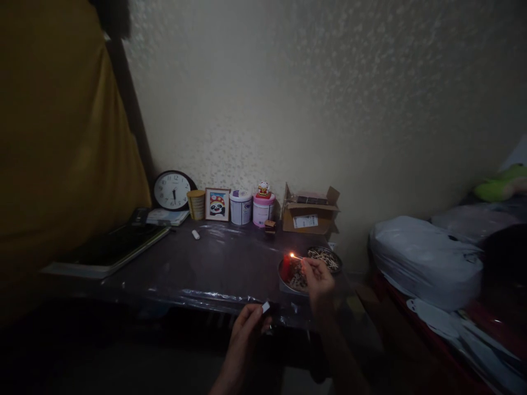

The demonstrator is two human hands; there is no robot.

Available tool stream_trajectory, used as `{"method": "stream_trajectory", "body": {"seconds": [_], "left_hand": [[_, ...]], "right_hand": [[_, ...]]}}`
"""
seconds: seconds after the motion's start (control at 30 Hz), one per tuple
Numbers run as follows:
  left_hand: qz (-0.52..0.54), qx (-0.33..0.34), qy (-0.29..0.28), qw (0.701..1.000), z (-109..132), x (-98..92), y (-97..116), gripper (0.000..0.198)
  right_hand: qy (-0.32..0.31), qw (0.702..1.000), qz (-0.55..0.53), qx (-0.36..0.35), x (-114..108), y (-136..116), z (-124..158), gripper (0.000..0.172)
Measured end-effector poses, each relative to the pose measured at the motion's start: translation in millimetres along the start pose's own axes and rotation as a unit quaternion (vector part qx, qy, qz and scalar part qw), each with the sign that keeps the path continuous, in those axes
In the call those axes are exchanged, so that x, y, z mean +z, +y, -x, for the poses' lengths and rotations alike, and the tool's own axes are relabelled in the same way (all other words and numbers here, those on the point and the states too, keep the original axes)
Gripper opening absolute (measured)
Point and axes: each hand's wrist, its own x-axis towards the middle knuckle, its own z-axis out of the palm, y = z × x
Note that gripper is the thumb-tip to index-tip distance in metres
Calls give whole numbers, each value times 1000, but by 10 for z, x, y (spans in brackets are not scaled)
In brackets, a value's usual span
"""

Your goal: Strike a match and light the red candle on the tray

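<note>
Between the thumb and fingers of my right hand (pixel 319 278) is a burning match (pixel 295 256), pointing left with its flame at the tip. That flame glows just above and beside the top of a red candle (pixel 285 269), which stands upright in a round tin (pixel 281 278) among used matchsticks; whether the wick is lit I cannot tell. Lower and to the left, in front of the table edge, my left hand (pixel 247 323) is closed around a small matchbox (pixel 265 307) with a pale end showing. Its fingers hide most of the box.
Behind my right hand sits a second round tin of matchsticks (pixel 325 258). Along the wall stand a clock (pixel 173 190), a framed panda picture (pixel 217 204), two tubs (pixel 241 208) and an open cardboard box (pixel 308 219). White bags (pixel 424 258) lie at right.
</note>
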Motion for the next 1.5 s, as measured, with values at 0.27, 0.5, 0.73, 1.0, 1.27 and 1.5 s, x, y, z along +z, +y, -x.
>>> {"method": "stream_trajectory", "body": {"seconds": [0.27,0.5,0.73,1.0,1.27,1.5], "left_hand": [[-6,-11,-21,1000,56,40,17,23],[-11,-12,2,1000,47,25,14,26],[-1,-15,5,1000,46,17,23,27],[-5,-15,-4,1000,44,-9,13,25],[-5,-15,-6,1000,57,9,31,24],[-7,-8,-16,1000,48,-13,9,21]], "right_hand": [[3,1000,4,5,58,118,-35,27],[-2,1000,4,13,94,120,-4,27],[4,1000,10,12,126,104,24,29],[5,1000,13,10,111,145,-8,29],[11,1000,14,4,128,137,7,29],[6,1000,18,0,125,113,18,27]]}}
